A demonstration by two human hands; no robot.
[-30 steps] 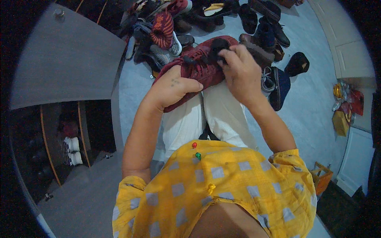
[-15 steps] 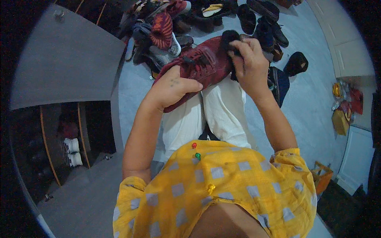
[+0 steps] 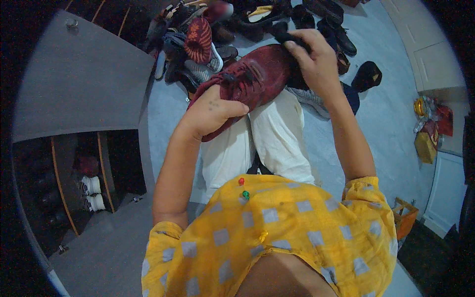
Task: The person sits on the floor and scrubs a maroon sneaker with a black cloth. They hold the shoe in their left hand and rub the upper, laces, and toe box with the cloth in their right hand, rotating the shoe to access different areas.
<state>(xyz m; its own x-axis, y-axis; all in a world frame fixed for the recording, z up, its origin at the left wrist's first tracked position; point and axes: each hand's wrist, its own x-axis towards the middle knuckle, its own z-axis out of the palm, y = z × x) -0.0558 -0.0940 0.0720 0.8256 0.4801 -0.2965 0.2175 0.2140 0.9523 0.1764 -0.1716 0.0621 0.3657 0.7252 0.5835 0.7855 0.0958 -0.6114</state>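
A dark red lace-up shoe (image 3: 267, 69) lies tilted above my knees, its toe pointing up and right. My left hand (image 3: 215, 110) grips it near the heel, thumb along the near side and fingers hidden, apparently inside or behind the shoe. Closed around a black cloth (image 3: 289, 38), my right hand (image 3: 316, 57) is at the toe end. The cloth hangs beside the toe; from this angle I cannot tell whether it touches the leather. White trousers (image 3: 282, 133) cover my legs beneath the shoe.
Many loose shoes lie on the floor ahead, among them a red patterned shoe (image 3: 199, 42) and a black shoe (image 3: 367, 77) to the right. On the left stands a grey cabinet (image 3: 89, 84) with open compartments holding white shoes (image 3: 92, 193). White cabinets (image 3: 438, 64) line the right side.
My right hand, with the black cloth, has shifted slightly up and away from the toe. A grey shoe beyond my right knee has come into sight. My left hand keeps its grip.
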